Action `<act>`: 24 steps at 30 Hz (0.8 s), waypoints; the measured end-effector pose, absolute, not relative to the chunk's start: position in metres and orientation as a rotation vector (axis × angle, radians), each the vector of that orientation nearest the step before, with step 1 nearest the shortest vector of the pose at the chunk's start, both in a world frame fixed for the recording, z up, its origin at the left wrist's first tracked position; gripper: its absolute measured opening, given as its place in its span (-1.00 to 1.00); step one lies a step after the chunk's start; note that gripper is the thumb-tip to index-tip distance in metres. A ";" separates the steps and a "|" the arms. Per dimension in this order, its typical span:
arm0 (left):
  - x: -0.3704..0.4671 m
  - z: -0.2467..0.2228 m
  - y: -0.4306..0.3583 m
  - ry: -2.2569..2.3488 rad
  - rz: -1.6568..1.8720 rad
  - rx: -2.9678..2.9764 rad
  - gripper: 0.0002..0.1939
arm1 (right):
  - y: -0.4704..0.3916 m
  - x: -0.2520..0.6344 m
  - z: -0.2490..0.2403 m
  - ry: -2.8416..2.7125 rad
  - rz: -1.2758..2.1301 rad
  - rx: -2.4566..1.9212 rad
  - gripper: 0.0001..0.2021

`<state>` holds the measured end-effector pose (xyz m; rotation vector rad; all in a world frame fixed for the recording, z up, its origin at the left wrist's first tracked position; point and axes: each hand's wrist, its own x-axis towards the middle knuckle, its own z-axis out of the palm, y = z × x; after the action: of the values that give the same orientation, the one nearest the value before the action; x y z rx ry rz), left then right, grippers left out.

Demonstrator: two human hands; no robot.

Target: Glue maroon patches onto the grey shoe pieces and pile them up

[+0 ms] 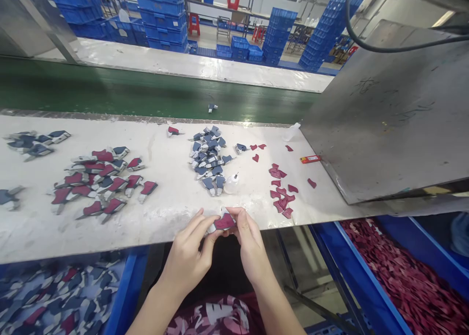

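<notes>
Right now, two hands are sharing one part: the left hand [188, 252] is pinching its left side between thumb and fingers, and the right hand [251, 247] is gripping its other end. One blue-faced part [212, 107] is lying alone on the green belt [146, 93], one maroon-faced part [173, 131] is resting by itself on the white worktop [161, 159], and three maroon flat pieces [255, 157] are lying near the blue-faced heap [208, 154]. That heap and the mixed heap [102, 178] are overlapping too much for counting. One small bottle [231, 184] is standing beside the blue-faced heap.

The held part [224, 221] is showing a maroon face with pale, angular portions around it, and is hovering at the worktop's near edge.

Below, the left bin [126, 286] is holding blue-faced and maroon-faced parts, jumbled together; the right bin [361, 271] is holding a deep mass of maroon pieces.
</notes>
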<state>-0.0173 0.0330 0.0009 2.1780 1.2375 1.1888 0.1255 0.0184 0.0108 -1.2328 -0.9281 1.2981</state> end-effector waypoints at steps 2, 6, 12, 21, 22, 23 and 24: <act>-0.019 0.002 0.032 1.273 1.167 2.119 -0.72 | 0.017 0.127 0.013 -0.977 1.263 -1.246 -0.57; -0.022 0.004 0.030 1.317 1.114 2.033 -0.71 | 0.018 0.127 0.013 -1.052 1.275 -1.270 -0.68; -0.018 0.009 0.032 1.307 1.093 1.727 -0.80 | 0.017 0.125 0.007 -1.124 1.233 -1.262 -0.72; -0.019 0.005 0.035 1.210 1.082 1.215 -0.84 | 0.020 0.122 0.003 -1.161 1.191 -1.223 -0.74; -0.020 0.007 0.036 1.183 1.067 1.154 -0.84 | 0.021 0.121 0.003 -1.189 1.161 -1.226 -0.75; -0.022 0.008 0.037 1.153 1.049 1.082 -0.83 | 0.021 0.120 0.001 -1.209 1.139 -1.219 -0.76; -0.023 0.009 0.038 1.125 1.029 1.005 -0.83 | 0.022 0.119 0.000 -1.219 1.128 -1.204 -0.77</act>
<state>-0.0232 0.0377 0.0092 1.0049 1.1246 1.0286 0.1194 0.0215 -0.0001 -1.2038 -1.2194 1.1281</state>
